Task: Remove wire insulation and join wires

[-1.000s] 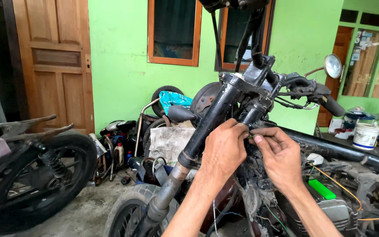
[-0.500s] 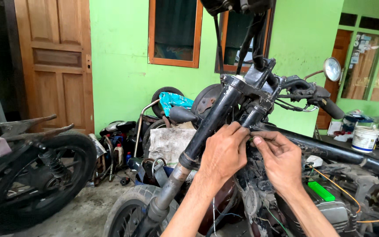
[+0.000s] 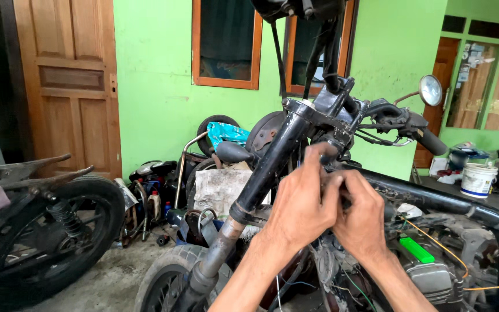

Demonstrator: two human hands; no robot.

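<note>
Your left hand (image 3: 298, 202) and right hand (image 3: 360, 215) meet at the centre of the frame, pressed side by side against the steering neck of the stripped motorcycle frame (image 3: 434, 199). Your left fingers curl up and over something small and dark just below the top clamp; your right fingers fold in next to them, knuckles toward the camera. Both hands are closed in narrow, but what they pinch is hidden behind the fingers, so you cannot tell what it is or whether it is actually gripped.

Just to the left of your left hand, the black fork tube (image 3: 270, 167) slants down toward the lower left, turning to a bare metal leg that runs to the front tyre (image 3: 166, 277) at the bottom edge. Above your hands sit the handlebar (image 3: 399, 124) with its dark grip pointing right, and a round mirror (image 3: 430, 90) in the upper right. Loose wires, orange, blue and white, hang around the engine below your right wrist, next to a bright green block (image 3: 417, 250).

Further out, a white bucket (image 3: 478, 179) stands at the right edge. A second wheel (image 3: 41, 237) with a coil shock fills the lower left. Behind it all are a green wall (image 3: 154, 86), a wooden door (image 3: 67, 81) in the upper left, and a pile of parts and bottles on the floor against the wall.
</note>
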